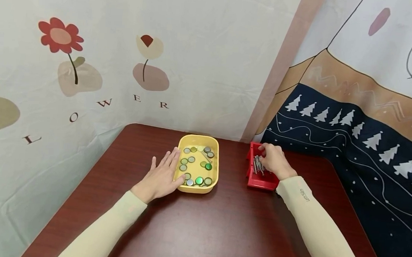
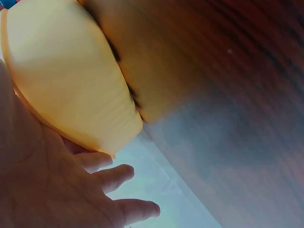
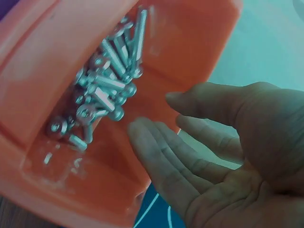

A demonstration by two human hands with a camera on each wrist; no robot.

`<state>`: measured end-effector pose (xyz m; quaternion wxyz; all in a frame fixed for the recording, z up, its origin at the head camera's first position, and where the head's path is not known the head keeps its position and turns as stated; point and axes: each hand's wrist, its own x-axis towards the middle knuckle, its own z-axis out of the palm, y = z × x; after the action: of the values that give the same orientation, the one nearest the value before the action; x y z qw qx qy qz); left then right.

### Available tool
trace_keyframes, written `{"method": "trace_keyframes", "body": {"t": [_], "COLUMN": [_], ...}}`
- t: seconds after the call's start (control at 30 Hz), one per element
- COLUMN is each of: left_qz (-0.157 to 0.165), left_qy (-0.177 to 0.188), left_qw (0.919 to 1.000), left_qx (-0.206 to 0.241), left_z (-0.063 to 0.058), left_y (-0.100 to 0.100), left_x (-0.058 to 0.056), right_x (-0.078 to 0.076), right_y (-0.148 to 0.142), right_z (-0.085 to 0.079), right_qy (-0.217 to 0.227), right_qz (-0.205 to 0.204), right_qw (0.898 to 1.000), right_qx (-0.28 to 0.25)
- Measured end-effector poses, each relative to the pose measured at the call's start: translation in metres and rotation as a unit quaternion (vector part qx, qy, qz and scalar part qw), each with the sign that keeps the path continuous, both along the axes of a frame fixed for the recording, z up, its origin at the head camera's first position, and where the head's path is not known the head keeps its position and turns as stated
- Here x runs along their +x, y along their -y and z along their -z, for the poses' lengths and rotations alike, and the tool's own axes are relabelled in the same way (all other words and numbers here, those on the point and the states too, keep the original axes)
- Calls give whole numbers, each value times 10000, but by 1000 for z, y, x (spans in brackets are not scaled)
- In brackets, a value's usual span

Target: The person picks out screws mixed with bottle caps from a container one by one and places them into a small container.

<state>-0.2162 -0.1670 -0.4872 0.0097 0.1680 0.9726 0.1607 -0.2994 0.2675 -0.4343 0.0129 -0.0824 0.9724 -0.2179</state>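
Observation:
My left hand (image 1: 160, 177) rests along the left side of a yellow tray (image 1: 214, 175), fingers straight and the thumb over the front left rim. In the left wrist view the palm lies against the tray's outer wall (image 2: 71, 71). Several bottle caps (image 1: 199, 180), green and silver, lie in the tray, along with one long bolt (image 1: 206, 157). Over the red bin (image 1: 261, 183) reaches my right hand (image 1: 275, 160). The right wrist view shows its thumb and fingers apart with nothing between them, close beside a heap of silver bolts (image 3: 107, 88).
Both containers stand toward the back of a dark wooden table (image 1: 221, 230), with a gap between them. Behind the table hangs a pale cloth (image 1: 202, 66) with printed flowers. A dark blue cloth (image 1: 331, 141) with white trees hangs at the right.

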Motion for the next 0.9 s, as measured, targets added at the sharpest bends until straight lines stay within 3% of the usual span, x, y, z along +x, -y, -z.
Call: {"method": "trace_keyframes", "body": {"t": [0.33, 0.7, 0.9], "left_qz": [-6, -20, 12], "left_qy": [-48, -143, -112], "left_qw": [10000, 9999, 9999], "left_qx": [-28, 35, 19], "left_z": [-1, -1, 2], "left_y": [-1, -1, -3], "left_x": [-1, -2, 0], "right_x": [9, 20, 20], "right_y": [27, 73, 99], "right_z": [-10, -25, -23], "right_qy": [-588, -653, -689], "right_qz": [-292, -557, -865], "right_qw": [9978, 9961, 9934], "right_qx": [-71, -205, -318]}}
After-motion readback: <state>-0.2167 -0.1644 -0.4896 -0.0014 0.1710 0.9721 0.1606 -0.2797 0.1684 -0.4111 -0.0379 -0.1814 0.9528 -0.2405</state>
